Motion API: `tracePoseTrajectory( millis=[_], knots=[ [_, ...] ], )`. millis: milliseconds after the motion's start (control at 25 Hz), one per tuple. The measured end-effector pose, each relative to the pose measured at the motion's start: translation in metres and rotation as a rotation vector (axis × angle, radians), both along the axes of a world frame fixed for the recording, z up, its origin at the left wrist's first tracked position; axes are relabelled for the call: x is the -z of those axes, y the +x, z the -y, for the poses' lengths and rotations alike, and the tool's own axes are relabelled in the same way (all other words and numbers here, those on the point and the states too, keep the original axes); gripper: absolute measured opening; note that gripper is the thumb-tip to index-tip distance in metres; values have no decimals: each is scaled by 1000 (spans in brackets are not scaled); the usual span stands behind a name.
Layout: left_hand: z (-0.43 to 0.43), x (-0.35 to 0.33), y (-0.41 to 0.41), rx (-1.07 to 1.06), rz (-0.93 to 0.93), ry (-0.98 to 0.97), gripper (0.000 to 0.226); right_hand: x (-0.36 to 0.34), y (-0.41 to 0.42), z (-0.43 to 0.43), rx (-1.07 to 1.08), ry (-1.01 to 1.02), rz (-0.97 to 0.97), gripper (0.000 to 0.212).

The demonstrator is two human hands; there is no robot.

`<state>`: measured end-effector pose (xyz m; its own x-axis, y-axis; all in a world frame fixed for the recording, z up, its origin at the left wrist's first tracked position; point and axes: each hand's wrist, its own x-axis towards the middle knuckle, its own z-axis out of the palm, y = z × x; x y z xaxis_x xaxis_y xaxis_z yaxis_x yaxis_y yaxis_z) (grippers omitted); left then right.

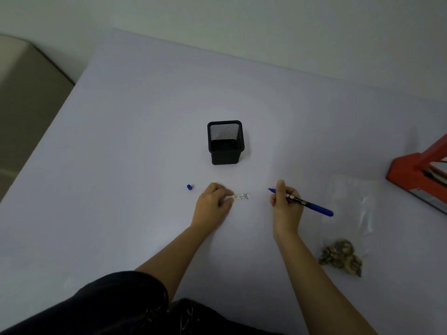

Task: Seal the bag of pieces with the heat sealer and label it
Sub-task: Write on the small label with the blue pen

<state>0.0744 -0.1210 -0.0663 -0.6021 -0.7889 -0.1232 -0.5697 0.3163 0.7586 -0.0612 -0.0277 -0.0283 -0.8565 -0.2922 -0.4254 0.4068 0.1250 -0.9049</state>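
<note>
A: Your worktop (121, 165) is pale lilac-grey, and your pen cup (226, 143) is black mesh.
B: Your marker (314, 206) is blue with a black middle; its cap (189, 187) is blue too.
A: Your label (242, 196) is white with dark print.
B: And your sealer (408, 169) is orange-red, your pieces (339, 257) mottled brown and tan, your sleeve (108, 305) dark.

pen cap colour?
Blue; the cap lies left of the left hand, head view.

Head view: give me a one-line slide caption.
Left hand holds a small label on the white table while the right hand grips an uncapped blue marker.
</note>
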Motion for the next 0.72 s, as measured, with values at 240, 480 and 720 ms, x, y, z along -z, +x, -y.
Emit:
tracePoseTrajectory(
  millis=[240, 480, 720],
  knots=[
    [-2, -35, 5, -72, 8, 81, 27, -36, -5, -3, 6, -133, 183, 24],
    [30, -42, 46, -189, 358, -122, 38, -53, 2, -6, 12, -191, 324, 27],
    [4, -64, 30, -226, -14, 257, 22, -58, 10, -9, -131, -155, 122, 16]
  ],
)
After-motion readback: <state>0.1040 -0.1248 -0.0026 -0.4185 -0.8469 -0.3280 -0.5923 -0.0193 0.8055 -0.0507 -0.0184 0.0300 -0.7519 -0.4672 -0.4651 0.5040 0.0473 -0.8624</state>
